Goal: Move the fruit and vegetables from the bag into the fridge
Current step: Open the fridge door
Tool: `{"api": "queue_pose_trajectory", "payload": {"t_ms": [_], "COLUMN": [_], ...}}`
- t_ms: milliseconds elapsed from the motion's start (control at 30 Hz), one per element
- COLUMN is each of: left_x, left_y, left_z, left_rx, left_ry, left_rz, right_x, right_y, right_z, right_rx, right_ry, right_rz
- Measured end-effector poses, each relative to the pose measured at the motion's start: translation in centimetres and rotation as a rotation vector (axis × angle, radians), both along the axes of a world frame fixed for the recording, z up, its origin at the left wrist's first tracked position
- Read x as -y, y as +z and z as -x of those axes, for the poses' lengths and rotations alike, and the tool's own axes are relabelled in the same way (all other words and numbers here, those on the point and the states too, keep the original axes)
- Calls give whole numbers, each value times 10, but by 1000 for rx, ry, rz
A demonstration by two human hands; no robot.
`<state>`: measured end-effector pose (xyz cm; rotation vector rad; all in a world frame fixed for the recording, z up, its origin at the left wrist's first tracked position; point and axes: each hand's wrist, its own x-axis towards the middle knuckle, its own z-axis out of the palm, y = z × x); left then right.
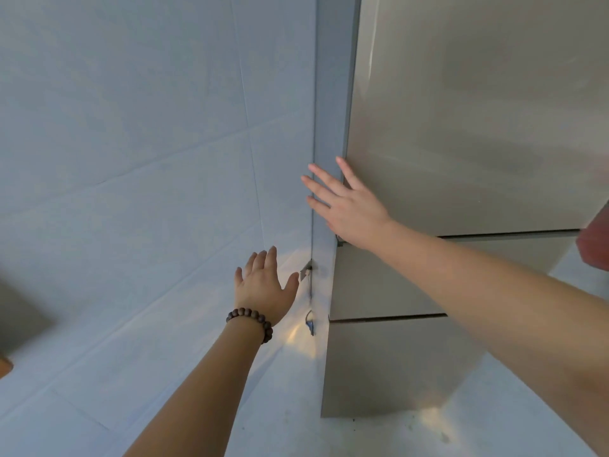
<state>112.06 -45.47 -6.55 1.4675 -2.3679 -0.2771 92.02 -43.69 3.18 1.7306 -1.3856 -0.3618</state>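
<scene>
A tall silver fridge (461,127) fills the right half of the view, its upper door and two lower drawer fronts all closed. My right hand (349,206) reaches to the left edge of the upper door, fingers straight and spread, just above the seam over the drawers. My left hand (263,285), with a bead bracelet on the wrist, hangs lower in front of the wall with straight fingers, holding nothing. No bag, fruit or vegetables are in view.
A pale tiled wall (131,143) stands left of the fridge, with a narrow gap between them. A cable and plug (309,291) hang in that gap. Something red (596,245) shows at the right edge. The floor is light tile.
</scene>
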Motion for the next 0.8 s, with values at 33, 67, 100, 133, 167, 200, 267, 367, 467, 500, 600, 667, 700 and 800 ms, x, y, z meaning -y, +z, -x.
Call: {"api": "queue_pose_trajectory", "payload": {"t_ms": [33,67,100,133,167,200,267,367,467,500,600,667,700,800], "left_x": [-1,-2,-3,-3,-3,-2,-3,-8,-14,-16,-25,-29,-31,-39], "left_y": [0,1,1,3,4,6,7,9,10,10,11,12,12,16], "left_z": [0,1,1,3,4,6,9,15,21,23,28,31,32,38], "left_rx": [-8,-17,-26,-32,-38,-43,-54,-93,-130,-136,-144,-140,-138,-139], "left_ry": [4,6,9,10,11,10,3,-8,-26,-36,-71,-96,-109,-159], "left_rz": [-9,-19,-27,-34,-37,-36,-26,-25,-25,-27,-39,-35,-30,-22], "right_x": [5,8,10,10,11,12,13,10,-3,-10,-41,-67,-80,-117], "right_y": [5,8,11,14,15,16,15,13,12,11,8,7,7,2], "right_z": [1,3,6,9,10,11,11,8,6,5,1,-1,-1,1], "right_rx": [-69,-135,-197,-238,-257,-256,-230,-212,-193,-200,-197,-207,-211,-203], "right_ry": [-74,-158,-241,-286,-297,-289,-277,-278,-236,-221,-170,-137,-122,-98], "right_rz": [-46,-88,-121,-135,-133,-122,-104,-67,-44,-38,-30,-14,-3,14]}}
